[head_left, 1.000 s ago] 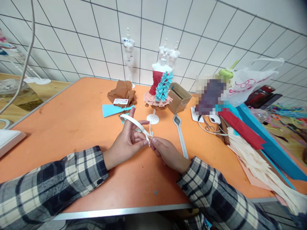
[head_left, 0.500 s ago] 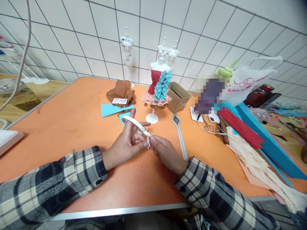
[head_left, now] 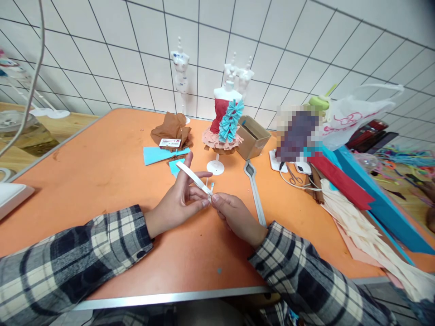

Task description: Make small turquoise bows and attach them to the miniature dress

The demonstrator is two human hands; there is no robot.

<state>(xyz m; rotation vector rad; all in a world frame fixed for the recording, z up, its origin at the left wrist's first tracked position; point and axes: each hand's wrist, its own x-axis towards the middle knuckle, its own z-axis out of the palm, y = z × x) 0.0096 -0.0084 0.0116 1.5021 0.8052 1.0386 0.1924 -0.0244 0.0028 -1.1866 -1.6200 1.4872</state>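
Observation:
Over the orange table (head_left: 102,181), both my hands meet on a narrow white tape strip (head_left: 194,178). My left hand (head_left: 176,199) has the strip looped over its raised fingers and pinches its near end with the thumb. My right hand (head_left: 234,216) is closed in a pinch on that same end, touching the left fingertips. Just beyond stands a small white mannequin (head_left: 226,118) in a red bodice with a turquoise ruffle and pink skirt.
Brown crepe paper with a small packet (head_left: 171,131) and turquoise paper (head_left: 159,155) lie behind my hands. A cardboard box (head_left: 253,136), a white flat tool (head_left: 254,190), scissors (head_left: 295,177), and red, blue and cream paper sheets (head_left: 356,203) fill the right side. Bare mannequins (head_left: 180,68) stand by the tiled wall.
The loop of white strip over my left fingers has flattened and tightened into a straighter band. Both hands stay nearly in place, still pinching together.

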